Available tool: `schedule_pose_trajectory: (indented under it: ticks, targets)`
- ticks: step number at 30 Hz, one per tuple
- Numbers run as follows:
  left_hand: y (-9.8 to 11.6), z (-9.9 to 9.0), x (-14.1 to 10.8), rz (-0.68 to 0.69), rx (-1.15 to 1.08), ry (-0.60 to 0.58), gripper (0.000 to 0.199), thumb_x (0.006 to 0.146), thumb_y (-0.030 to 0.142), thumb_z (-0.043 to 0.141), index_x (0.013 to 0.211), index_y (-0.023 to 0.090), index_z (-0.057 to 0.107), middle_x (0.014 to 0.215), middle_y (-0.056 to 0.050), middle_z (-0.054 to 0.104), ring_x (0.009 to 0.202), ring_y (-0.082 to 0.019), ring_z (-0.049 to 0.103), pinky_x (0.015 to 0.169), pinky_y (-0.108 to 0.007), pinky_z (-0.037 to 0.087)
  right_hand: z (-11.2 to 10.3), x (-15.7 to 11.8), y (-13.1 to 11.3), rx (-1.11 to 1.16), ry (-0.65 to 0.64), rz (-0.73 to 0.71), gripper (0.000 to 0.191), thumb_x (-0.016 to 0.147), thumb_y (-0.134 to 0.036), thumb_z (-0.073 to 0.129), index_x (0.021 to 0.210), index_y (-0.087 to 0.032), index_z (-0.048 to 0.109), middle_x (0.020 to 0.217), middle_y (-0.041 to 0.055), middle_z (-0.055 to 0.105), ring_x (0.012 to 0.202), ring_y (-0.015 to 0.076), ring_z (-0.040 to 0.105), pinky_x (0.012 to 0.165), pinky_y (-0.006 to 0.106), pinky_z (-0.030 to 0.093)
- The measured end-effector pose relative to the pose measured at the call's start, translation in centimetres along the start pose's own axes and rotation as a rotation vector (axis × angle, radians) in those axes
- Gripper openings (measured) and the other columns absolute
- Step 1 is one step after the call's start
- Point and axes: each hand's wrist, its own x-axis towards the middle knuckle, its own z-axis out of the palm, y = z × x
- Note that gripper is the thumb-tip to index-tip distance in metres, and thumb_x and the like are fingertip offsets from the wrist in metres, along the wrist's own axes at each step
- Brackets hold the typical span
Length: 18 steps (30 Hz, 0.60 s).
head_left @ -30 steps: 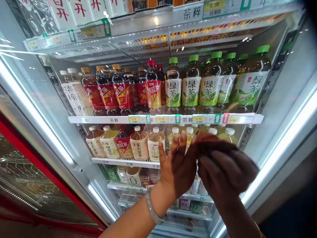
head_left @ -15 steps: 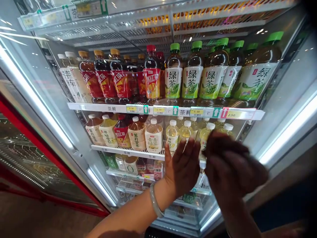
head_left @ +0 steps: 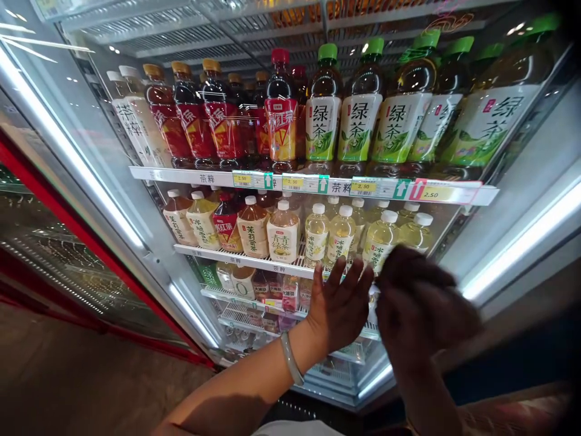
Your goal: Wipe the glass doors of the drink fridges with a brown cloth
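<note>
My left hand (head_left: 342,309) is raised with its palm toward the fridge and its fingers stretched and spread. It holds nothing, and I cannot tell whether it touches the glass. Close on its right, my right hand (head_left: 426,321) is bent and in shadow. Its fingers look closed, and a dark brown shape (head_left: 415,272) shows at its top; I cannot make out what this is. Beyond both hands stand pale yellow drink bottles (head_left: 342,235) with white caps on the second shelf. A grey bangle (head_left: 291,358) circles my left wrist.
Green-capped tea bottles (head_left: 323,121) and red-labelled tea bottles (head_left: 224,124) line the upper shelf, above a price rail (head_left: 313,183). Lower shelves hold cartons and bottles. Bright light strips run down both sides. A red-framed cooler (head_left: 97,227) stands at the left.
The view has tilted down and come a little closer, so the shelves sit higher. Both hands keep nearly the same pose, the left still spread and the right still bent.
</note>
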Motion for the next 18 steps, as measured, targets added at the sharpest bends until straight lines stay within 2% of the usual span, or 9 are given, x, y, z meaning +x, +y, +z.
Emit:
schedule_pose_trajectory:
  ticks: [2,4,6,7,9,11,12,15,18]
  targets:
    - [-0.4,0.0,-0.4,0.028,0.007,0.007,0.059,0.091,0.025,0.061,0.149,0.016,0.06,0.167,-0.009,0.045,0.166,-0.029,0.006,0.136,-0.053,0.005,-1.2,-2.1,-1.3,0.06,-0.139,-0.198,0.03,0.061,-0.014,0.092,0.081,-0.028,0.074,0.082,-0.0011,0.068,0.081,0.018,0.066,0.077,0.038,0.055]
    - [-0.8,0.0,-0.9,0.06,-0.014,0.01,0.056,0.09,0.02,0.06,0.146,0.014,0.062,0.164,-0.011,0.049,0.166,-0.027,0.011,0.137,-0.048,0.008,-3.5,-3.8,-0.4,0.075,-0.28,-0.249,0.032,0.063,-0.014,0.093,0.085,-0.028,0.074,0.086,-0.0015,0.07,0.082,0.0176,0.067,0.077,0.037,0.055]
    - [-1.0,-0.2,-1.3,0.072,-0.035,-0.007,0.056,0.09,0.017,0.06,0.145,0.014,0.062,0.161,-0.011,0.052,0.165,-0.023,0.014,0.137,-0.044,0.01,-5.5,-4.2,1.8,0.007,-0.294,-0.282,0.033,0.061,-0.019,0.096,0.084,-0.028,0.073,0.085,0.0,0.07,0.079,0.0193,0.067,0.072,0.037,0.054]
    - [-1.1,-0.3,-1.3,0.068,-0.039,-0.019,0.056,0.091,0.017,0.059,0.147,0.014,0.061,0.161,-0.011,0.053,0.165,-0.021,0.014,0.137,-0.043,0.01,-6.0,-3.8,2.8,-0.051,-0.237,-0.267,0.035,0.059,-0.022,0.097,0.083,-0.028,0.072,0.087,0.0013,0.07,0.079,0.0211,0.068,0.07,0.038,0.053]
    - [-1.0,-0.5,-1.3,0.055,-0.053,-0.032,0.057,0.093,0.019,0.056,0.149,0.014,0.058,0.16,-0.009,0.054,0.165,-0.02,0.013,0.137,-0.042,0.009,-5.6,-1.9,3.6,-0.139,-0.1,-0.115,0.035,0.061,-0.021,0.094,0.089,-0.026,0.074,0.101,0.0075,0.072,0.092,0.0287,0.07,0.077,0.044,0.054]
    - [-0.9,-0.8,-1.2,0.047,-0.084,-0.035,0.058,0.094,0.02,0.053,0.151,0.011,0.055,0.161,-0.009,0.053,0.165,-0.019,0.012,0.137,-0.042,0.01,-3.7,0.2,2.4,-0.162,0.022,0.034,0.037,0.063,-0.017,0.089,0.097,-0.023,0.075,0.113,0.0131,0.07,0.104,0.0351,0.07,0.084,0.05,0.056]
    - [-1.0,-0.9,-1.1,0.052,-0.101,-0.036,0.058,0.094,0.019,0.052,0.152,0.009,0.054,0.161,-0.01,0.052,0.165,-0.019,0.012,0.137,-0.042,0.011,-2.5,1.0,1.1,-0.15,0.031,0.056,0.038,0.063,-0.016,0.088,0.099,-0.023,0.076,0.114,0.0135,0.07,0.105,0.0356,0.069,0.086,0.051,0.056]
    - [-2.2,-1.5,-1.2,0.036,-0.1,-0.027,0.06,0.094,0.02,0.052,0.152,0.005,0.051,0.163,-0.013,0.048,0.166,-0.021,0.009,0.136,-0.043,0.011,-0.2,0.7,-3.2,-0.035,-0.099,-0.109,0.034,0.063,-0.02,0.094,0.091,-0.027,0.075,0.095,0.0034,0.072,0.093,0.0253,0.069,0.087,0.044,0.055]
    - [-4.4,-2.3,-1.8,0.013,-0.046,-0.046,0.064,0.094,0.019,0.054,0.157,0.01,0.047,0.165,-0.011,0.045,0.166,-0.023,0.007,0.136,-0.049,0.003,-0.9,-2.3,-4.9,0.097,-0.279,-0.2,0.033,0.068,-0.02,0.094,0.093,-0.032,0.075,0.088,-0.0029,0.072,0.092,0.0191,0.068,0.093,0.041,0.054]
